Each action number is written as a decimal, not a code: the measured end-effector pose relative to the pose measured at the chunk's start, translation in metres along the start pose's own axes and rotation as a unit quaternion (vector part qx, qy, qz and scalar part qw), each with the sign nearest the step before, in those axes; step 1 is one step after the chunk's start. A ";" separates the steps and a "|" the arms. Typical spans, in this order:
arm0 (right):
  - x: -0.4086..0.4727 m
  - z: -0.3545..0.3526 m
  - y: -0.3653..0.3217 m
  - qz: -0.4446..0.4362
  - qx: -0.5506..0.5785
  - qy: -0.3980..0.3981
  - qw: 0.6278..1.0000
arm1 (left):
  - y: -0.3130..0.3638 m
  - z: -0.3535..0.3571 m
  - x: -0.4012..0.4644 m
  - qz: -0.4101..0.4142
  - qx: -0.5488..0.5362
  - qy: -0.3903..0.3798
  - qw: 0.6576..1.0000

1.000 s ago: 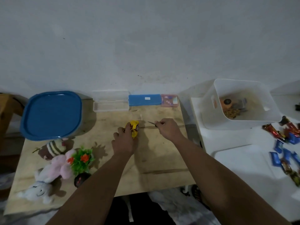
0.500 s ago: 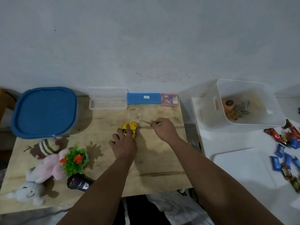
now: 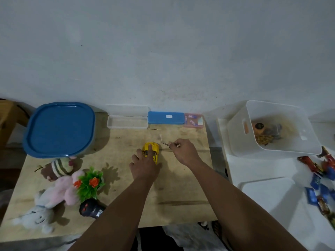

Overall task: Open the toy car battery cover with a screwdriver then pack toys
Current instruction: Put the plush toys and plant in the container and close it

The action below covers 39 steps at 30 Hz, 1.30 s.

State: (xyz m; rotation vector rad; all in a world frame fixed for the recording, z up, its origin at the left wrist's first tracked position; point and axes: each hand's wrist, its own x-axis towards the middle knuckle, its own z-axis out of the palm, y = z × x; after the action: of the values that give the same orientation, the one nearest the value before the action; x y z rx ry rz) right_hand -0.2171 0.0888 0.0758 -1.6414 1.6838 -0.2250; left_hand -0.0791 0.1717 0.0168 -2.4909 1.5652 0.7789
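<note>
The yellow toy car [image 3: 152, 153] lies on the wooden tabletop [image 3: 177, 187], near its middle, with its long axis running away from the person and tilted a little to the right. The left hand [image 3: 145, 166] rests on it from the near side, one straight finger lying along its top, so this hand holds it down without gripping it. The right hand [image 3: 184, 151] is just to the right of the car and pinches a thin screwdriver [image 3: 165, 144]. The tip of the screwdriver points left toward the far end of the car and is close to it but apart. The right hand is therefore the nearer one for the screw. The battery cover does not show, so probably the car must first be turned over.
</note>
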 end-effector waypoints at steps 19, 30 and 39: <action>0.125 0.095 -0.118 -0.182 -0.160 -0.038 0.969 | -0.097 -0.058 0.120 -0.105 -0.339 0.149 0.923; 0.149 0.133 -0.114 -0.240 -0.253 -0.008 0.937 | -0.105 -0.043 0.146 -0.095 -0.360 0.182 0.910; 0.142 0.105 -0.119 -0.279 -0.182 0.077 0.940 | -0.107 -0.043 0.148 -0.092 -0.379 0.174 0.904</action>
State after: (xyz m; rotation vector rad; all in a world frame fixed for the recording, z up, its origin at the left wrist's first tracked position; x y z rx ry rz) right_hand -0.0435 -0.0210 0.0195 -2.4230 1.3828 -0.3363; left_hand 0.0795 0.0867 -0.0350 -3.4363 1.2194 1.1281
